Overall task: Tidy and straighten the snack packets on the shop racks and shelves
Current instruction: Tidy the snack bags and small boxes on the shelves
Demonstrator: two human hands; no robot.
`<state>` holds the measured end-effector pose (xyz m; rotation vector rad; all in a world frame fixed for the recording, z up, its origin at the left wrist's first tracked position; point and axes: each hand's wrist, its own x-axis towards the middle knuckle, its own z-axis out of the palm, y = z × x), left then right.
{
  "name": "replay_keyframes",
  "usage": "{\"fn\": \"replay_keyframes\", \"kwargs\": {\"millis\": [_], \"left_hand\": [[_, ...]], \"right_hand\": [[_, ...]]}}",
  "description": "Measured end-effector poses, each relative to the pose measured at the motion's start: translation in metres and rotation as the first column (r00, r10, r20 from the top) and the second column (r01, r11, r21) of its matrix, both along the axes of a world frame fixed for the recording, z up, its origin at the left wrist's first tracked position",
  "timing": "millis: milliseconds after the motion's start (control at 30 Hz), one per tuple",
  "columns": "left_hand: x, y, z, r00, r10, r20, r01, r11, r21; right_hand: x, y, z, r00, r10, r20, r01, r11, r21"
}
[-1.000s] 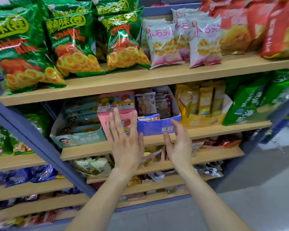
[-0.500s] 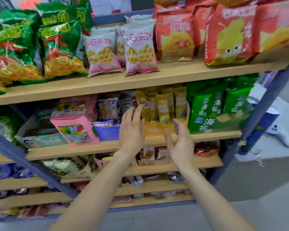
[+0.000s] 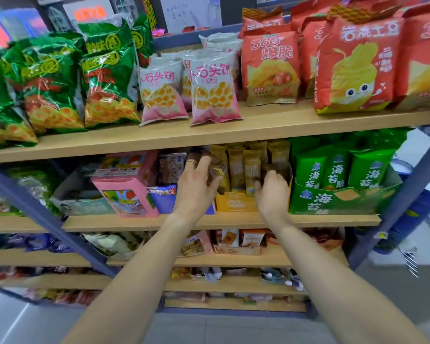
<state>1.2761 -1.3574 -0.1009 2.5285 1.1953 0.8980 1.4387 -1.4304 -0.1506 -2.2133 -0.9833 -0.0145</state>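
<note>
Both hands (image 3: 233,184) reached into yellow packets (image 3: 251,167).

Arms: both bare, stretched forward and up, forearms converging.
Left hand (image 3: 196,184): back toward camera, ring on one finger, fingers (image 3: 204,162) curled forward, thumb out to the right.
Right hand (image 3: 271,189): lower, fingers bent forward, knuckles up.
Grip: cannot tell for either hand.

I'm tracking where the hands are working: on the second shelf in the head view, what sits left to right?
Pink display box → blue box → left hand → yellow box of gold packets → right hand → green seaweed box.
</note>
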Motion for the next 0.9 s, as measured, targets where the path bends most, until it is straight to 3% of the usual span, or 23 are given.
{"fn": "replay_keyframes", "kwargs": {"millis": [67, 167, 333, 433, 533, 633, 733, 833, 900], "left_hand": [[-0.003, -0.005, 0.004, 0.990, -0.063, 0.130, 0.062, 0.998, 0.013], [-0.004, -0.011, 0.010, 0.945, -0.170, 0.281, 0.163, 0.985, 0.050], [0.005, -0.016, 0.017, 0.835, -0.284, 0.471, 0.278, 0.957, 0.083], [0.010, -0.023, 0.014, 0.786, -0.358, 0.504, 0.369, 0.926, 0.082], [0.011, -0.023, -0.007, 0.845, -0.394, 0.361, 0.387, 0.917, 0.095], [0.020, -0.017, -0.033, 0.937, -0.347, 0.032, 0.331, 0.916, 0.226], [0.032, -0.015, -0.055, 0.946, -0.177, -0.270, 0.257, 0.918, 0.301], [0.036, -0.012, -0.065, 0.950, -0.039, -0.309, 0.128, 0.953, 0.275], [0.037, -0.009, -0.068, 0.938, -0.039, -0.344, 0.142, 0.949, 0.281]], "right_hand": [[0.001, -0.003, 0.000, 1.000, 0.006, 0.003, -0.006, 1.000, 0.012], [-0.004, -0.012, -0.002, 0.998, 0.027, 0.050, -0.037, 0.975, 0.218], [-0.019, -0.019, 0.010, 0.948, 0.317, -0.022, -0.283, 0.874, 0.394], [-0.018, -0.027, 0.015, 0.941, 0.340, 0.005, -0.297, 0.816, 0.496], [-0.009, -0.045, 0.008, 0.985, 0.172, -0.016, -0.136, 0.833, 0.536], [0.001, -0.051, 0.003, 1.000, -0.026, -0.002, 0.023, 0.840, 0.542], [0.003, -0.036, 0.007, 0.978, -0.190, 0.087, 0.146, 0.919, 0.365], [-0.003, -0.026, 0.018, 0.968, -0.228, 0.102, 0.187, 0.933, 0.308], [-0.003, -0.022, 0.017, 0.967, -0.231, 0.104, 0.199, 0.947, 0.252]]}}
